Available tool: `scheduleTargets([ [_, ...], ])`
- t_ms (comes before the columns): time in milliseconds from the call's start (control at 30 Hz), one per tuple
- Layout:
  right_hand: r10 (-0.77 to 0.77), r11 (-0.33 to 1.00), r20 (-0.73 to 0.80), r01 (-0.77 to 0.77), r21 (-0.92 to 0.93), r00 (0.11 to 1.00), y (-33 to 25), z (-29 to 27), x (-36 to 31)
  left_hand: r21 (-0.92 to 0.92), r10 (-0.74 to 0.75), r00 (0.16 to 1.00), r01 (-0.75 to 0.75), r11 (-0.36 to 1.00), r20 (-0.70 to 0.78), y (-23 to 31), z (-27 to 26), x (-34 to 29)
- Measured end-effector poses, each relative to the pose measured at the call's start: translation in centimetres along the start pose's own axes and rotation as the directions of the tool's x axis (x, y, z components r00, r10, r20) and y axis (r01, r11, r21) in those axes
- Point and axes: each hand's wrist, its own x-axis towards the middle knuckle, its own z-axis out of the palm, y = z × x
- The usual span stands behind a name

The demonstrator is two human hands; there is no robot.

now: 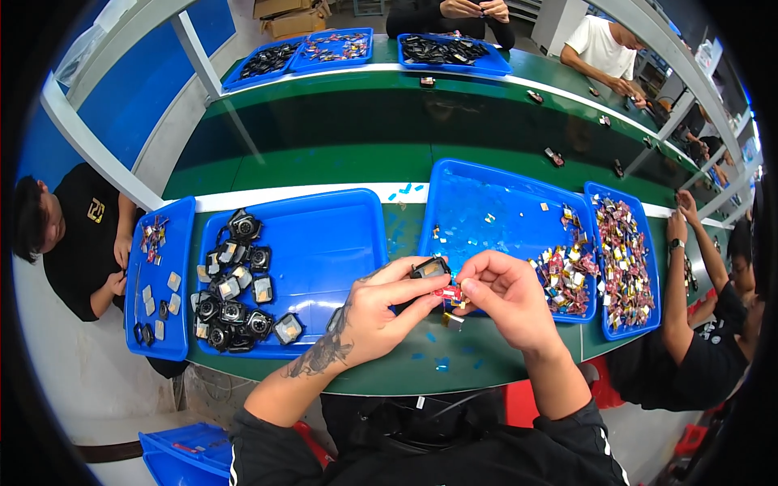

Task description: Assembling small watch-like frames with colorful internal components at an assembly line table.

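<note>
My left hand (381,306), its fingers closed, grips a black smartwatch case (429,268) over the green table. A small red circuit board (450,295) with yellow and silver bits sits just below the case, between the two hands. My right hand (510,298) pinches at the board's right side with thumb and forefinger. Whether the board is still attached to the case cannot be made out. To the left, a blue tray (332,235) carries a pile of black watch cases (235,312). Behind my right hand, another blue tray (502,190) contains many small red boards (567,275).
At the right, a narrow blue tray (596,194) is full of red boards. A tray (170,235) at the far left has silver pieces. Blue film scraps (442,364) litter the table. Beyond the white ledge (308,194), parts lie along a dark belt (340,113). Other people sit around.
</note>
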Motion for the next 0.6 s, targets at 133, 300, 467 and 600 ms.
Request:
scheduleTargets([
  [133, -0.038, 0.998, -0.069, 0.034, -0.050, 0.997, 0.1, 0.3, -0.7, 0.208, 0.138, 0.984, -0.112, 0.972, -0.116, -0.9, 0.6, -0.3],
  [300, -0.432, 0.613, -0.193, 0.129, -0.780, 0.881, -0.4, -2.3, -0.3, 0.405, 0.343, 0.929, -0.262, 0.876, -0.141, -0.7, 0.7, -0.4],
  [467, -0.557, -0.002, 0.113, 0.134, -0.991, 0.823, 0.3, -6.3, 0.1, 0.432, 0.470, 0.877, -0.387, 0.815, -0.102, -0.7, 0.9, 0.0],
  [600, -0.311, 0.606, -0.146, 0.078, -0.791, 0.939, -1.3, -2.3, -0.3, 0.453, 0.462, 0.884, -0.384, 0.804, -0.071, -0.9, 0.8, -0.2],
])
